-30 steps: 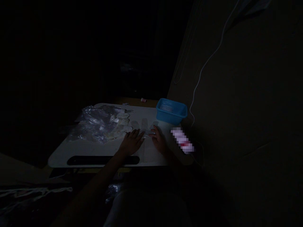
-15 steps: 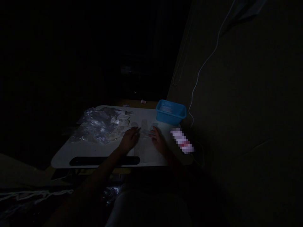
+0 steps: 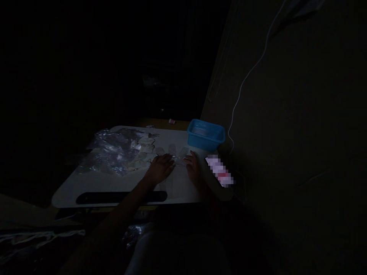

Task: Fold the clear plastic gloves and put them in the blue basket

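In the dim light, my left hand (image 3: 161,168) lies low over a white folding table (image 3: 114,183), fingers stretched to the right onto a thin clear plastic piece (image 3: 179,157). Facing it, my right hand (image 3: 194,166) has its fingers apart and slightly bent at the right edge of that plastic. Neither hand visibly grips it, though the darkness hides the exact contact. Flat, pale translucent pieces lie just beyond and below the hands. Left of my left hand sit several whitish rounded pieces (image 3: 146,148) beside a crumpled clear plastic bag (image 3: 114,151).
A blue plastic basin (image 3: 205,143) stands at the table's back right. Near the right edge lies a phone-shaped, blurred bright object (image 3: 220,171). A small red-and-white cup-like item (image 3: 171,121) is behind the table. A white cable (image 3: 243,80) hangs along the right wall.
My left hand has moved slightly right with its fingers flatter over the clear plastic. My right hand has turned a little more upright. The view has shifted slightly.
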The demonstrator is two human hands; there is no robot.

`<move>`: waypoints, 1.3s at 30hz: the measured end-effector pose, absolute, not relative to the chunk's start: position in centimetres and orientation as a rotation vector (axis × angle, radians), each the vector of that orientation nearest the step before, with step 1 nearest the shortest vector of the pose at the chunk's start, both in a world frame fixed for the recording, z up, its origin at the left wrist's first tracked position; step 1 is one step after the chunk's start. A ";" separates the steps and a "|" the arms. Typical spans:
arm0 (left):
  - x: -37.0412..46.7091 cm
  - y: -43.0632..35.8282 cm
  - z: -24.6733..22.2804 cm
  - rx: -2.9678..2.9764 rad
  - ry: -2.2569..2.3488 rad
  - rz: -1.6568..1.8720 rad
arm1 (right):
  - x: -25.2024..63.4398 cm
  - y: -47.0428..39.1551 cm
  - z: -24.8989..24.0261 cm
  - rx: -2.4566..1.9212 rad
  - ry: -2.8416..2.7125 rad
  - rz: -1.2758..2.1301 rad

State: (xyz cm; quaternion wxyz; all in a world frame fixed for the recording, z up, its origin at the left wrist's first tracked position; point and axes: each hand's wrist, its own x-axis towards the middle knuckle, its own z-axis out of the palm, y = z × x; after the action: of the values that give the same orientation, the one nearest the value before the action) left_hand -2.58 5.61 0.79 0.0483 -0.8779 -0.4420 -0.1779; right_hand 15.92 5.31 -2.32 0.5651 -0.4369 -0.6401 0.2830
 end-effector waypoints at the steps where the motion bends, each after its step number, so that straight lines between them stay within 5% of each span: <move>1: -2.6 5.6 0.8 -2.670 -1.355 -0.549 | 16.1 5.4 -2.4 -1.049 -1.455 0.636; 39: -2.4 5.9 0.3 -2.689 -1.387 -0.458 | 15.8 5.2 -1.9 -1.211 -1.560 0.500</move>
State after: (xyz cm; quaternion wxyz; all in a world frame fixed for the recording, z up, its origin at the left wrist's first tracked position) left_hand -2.35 5.90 0.33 0.0408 -0.8781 -0.4528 -0.1495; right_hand 15.81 5.16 -1.93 0.5245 -0.5061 -0.6521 0.2088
